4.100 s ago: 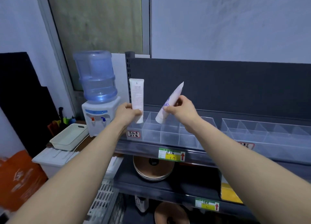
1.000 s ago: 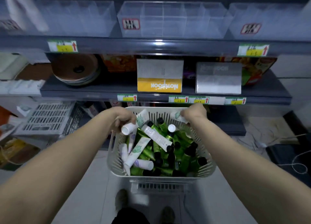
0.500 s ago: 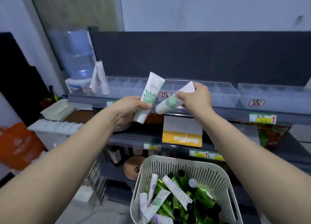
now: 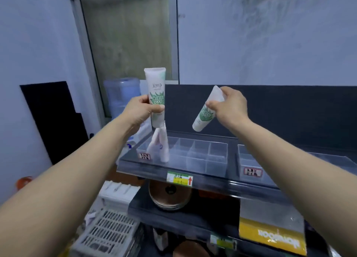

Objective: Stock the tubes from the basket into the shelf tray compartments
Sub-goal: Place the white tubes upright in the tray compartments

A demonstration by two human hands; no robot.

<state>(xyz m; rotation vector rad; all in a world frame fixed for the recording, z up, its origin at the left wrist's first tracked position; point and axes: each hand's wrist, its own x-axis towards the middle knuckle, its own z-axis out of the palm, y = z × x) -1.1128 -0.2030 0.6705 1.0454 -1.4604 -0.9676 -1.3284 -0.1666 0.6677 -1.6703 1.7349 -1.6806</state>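
Note:
My left hand [image 4: 138,111] grips a white tube with a green leaf print [image 4: 155,91], upright with its cap down, above the left end of the clear divided tray [image 4: 197,158] on the top shelf. Two white tubes [image 4: 161,147] lean together in the tray's left compartments, right below it. My right hand [image 4: 230,107] holds a second white and green tube [image 4: 202,117] by its flat end, tilted with the cap pointing down-left, above the tray's back rim. The basket is out of view.
A second clear tray [image 4: 251,160] sits to the right on the same shelf. Below are brown round discs [image 4: 170,195] and a yellow notebook pack [image 4: 272,235]. A water dispenser bottle [image 4: 121,94] and white crates [image 4: 108,235] stand at the left.
Both hands have lifted their tubes up from the basket to the top shelf tray. The view has swung up and left, so the basket has dropped out of sight.

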